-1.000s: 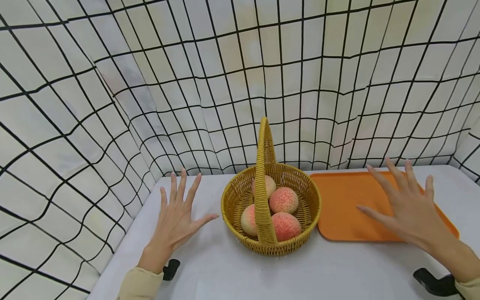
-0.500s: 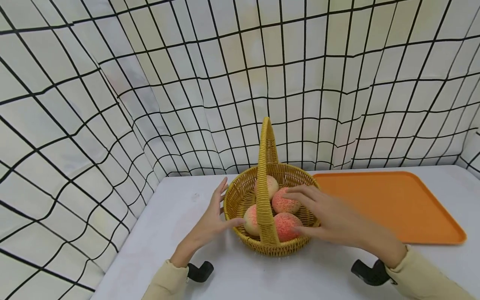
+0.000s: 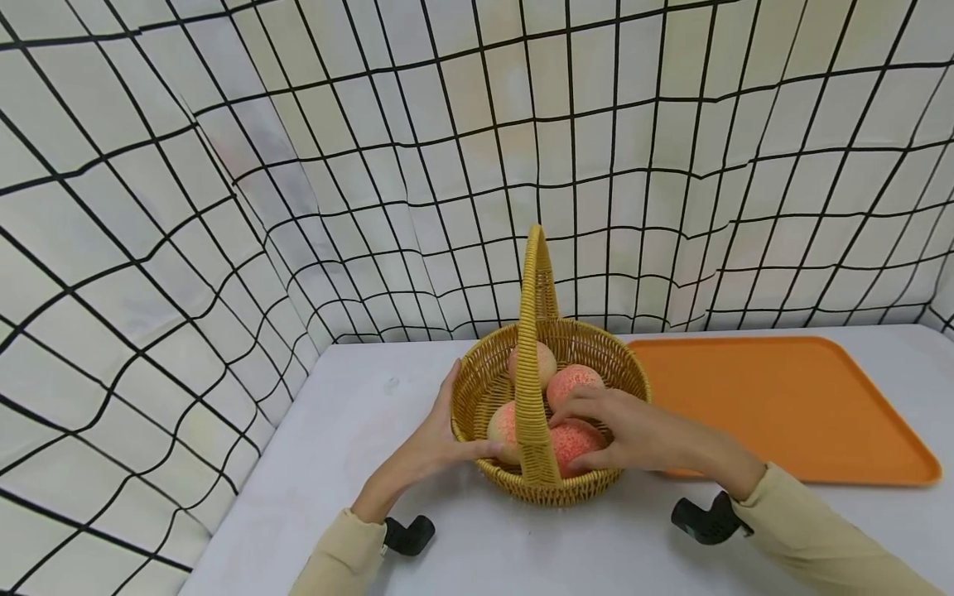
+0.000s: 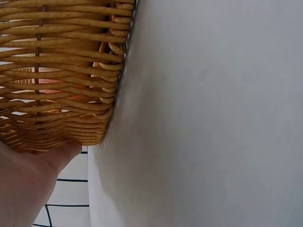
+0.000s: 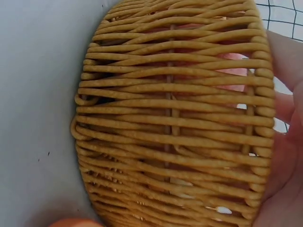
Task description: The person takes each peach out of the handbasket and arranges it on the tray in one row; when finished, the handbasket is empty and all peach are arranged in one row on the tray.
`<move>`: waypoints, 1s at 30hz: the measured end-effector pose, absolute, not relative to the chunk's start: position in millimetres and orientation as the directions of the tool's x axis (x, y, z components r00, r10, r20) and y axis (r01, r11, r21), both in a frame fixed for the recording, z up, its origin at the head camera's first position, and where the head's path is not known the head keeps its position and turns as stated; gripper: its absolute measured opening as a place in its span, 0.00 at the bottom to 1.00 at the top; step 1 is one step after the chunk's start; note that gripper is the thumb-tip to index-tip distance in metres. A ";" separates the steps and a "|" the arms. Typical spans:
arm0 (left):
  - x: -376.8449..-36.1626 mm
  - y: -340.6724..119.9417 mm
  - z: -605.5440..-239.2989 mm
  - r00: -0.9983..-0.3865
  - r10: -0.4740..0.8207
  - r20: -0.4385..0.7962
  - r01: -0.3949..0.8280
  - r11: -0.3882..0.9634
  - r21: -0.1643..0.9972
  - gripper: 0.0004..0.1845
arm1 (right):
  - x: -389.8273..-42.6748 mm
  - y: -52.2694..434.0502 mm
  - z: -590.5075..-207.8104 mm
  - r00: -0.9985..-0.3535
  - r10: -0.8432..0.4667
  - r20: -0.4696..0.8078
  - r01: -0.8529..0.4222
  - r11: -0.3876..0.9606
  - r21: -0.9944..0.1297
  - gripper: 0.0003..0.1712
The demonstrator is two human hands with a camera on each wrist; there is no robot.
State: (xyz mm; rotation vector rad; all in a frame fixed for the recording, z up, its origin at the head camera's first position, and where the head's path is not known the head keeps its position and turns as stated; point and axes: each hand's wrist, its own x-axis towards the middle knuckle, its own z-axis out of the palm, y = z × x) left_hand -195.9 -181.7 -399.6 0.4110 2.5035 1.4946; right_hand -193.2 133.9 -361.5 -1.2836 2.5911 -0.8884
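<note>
right hand (image 3: pixel 626 430) curled its fingers and thumb round the front peach (image 3: pixel 572 443), which sat in the basket (image 3: pixel 559 495) just right of the handle (image 3: pixel 530 364); the left hand (image 3: pixel 440 439) gripped the basket's left side, thumb over the rim. the step looked to be taking hold of one peach while the basket was steadied. the next move probably called for a snug grip and an upward lift past the handle and the other peaches.

behind it all hung wrinkled white cloth (image 3: pixel 594 58), crossed by a black net (image 3: pixel 573 117) of thin, wavy cords. the table (image 3: pixel 358 397) was pale and matte. on the right lay a flat orange tray (image 3: pixel 768 406), smooth, round-cornered and likely plastic, its left end partly hidden by the basket.

the basket was round and bowl-shaped, woven from golden strands with gaps between; its arched handle was tightly wrapped. smallest were the peaches: the gripped one deep pink and speckled, the middle peach (image 3: pixel 572 381) pink and grainy, the left peach (image 3: pixel 501 422) and back peach (image 3: pixel 544 364) creamier. their dry-looking skins would probably not slip.
</note>
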 end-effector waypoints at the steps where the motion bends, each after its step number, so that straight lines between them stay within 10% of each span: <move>1: -195.5 -181.4 -399.4 -0.943 0.331 -0.032 0.129 0.452 0.882 0.77 | -194.4 133.1 -361.9 -0.628 -0.764 0.148 -0.695 0.466 -0.548 0.24; 18: -196.9 -180.7 -400.0 -0.942 0.336 -0.029 0.127 0.432 0.893 0.72 | -205.5 127.5 -368.9 -0.605 -0.780 0.160 -0.685 0.407 -0.605 0.25; 30: -197.2 -179.7 -400.4 -0.940 0.340 -0.025 0.131 0.428 0.894 0.73 | -194.2 152.1 -335.5 -0.717 -0.612 0.333 -0.607 0.314 -0.729 0.30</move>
